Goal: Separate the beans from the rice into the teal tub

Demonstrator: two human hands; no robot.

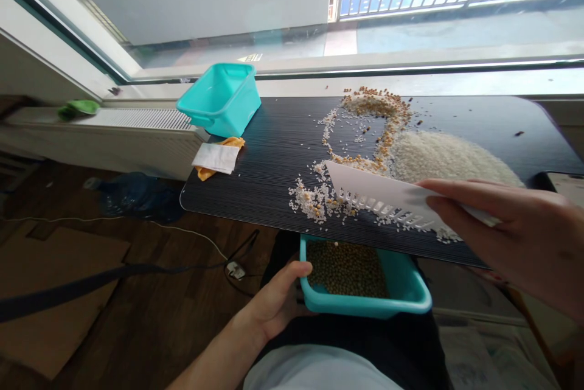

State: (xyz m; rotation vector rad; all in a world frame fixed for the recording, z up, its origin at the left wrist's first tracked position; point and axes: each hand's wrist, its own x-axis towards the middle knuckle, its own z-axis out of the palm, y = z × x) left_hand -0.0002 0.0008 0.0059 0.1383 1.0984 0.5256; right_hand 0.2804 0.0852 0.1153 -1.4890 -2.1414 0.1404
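Observation:
My right hand (pixel 511 235) grips a white plastic scraper with slots (pixel 378 195), its edge down on the dark table (pixel 274 159) among scattered rice and beans (pixel 314 198). A big heap of white rice (pixel 438 156) lies behind it, with a ring of yellow beans and rice (pixel 374 116) further back. My left hand (pixel 278 299) holds the left rim of a turquoise tub (pixel 392 305) on my lap, just under the table's near edge. The tub holds many beans (pixel 347 268).
A second turquoise tub (pixel 221 98), empty, stands at the table's far left corner beside a white and orange cloth (pixel 216 157). A window and radiator run along the back. Cables and cardboard lie on the wooden floor to the left.

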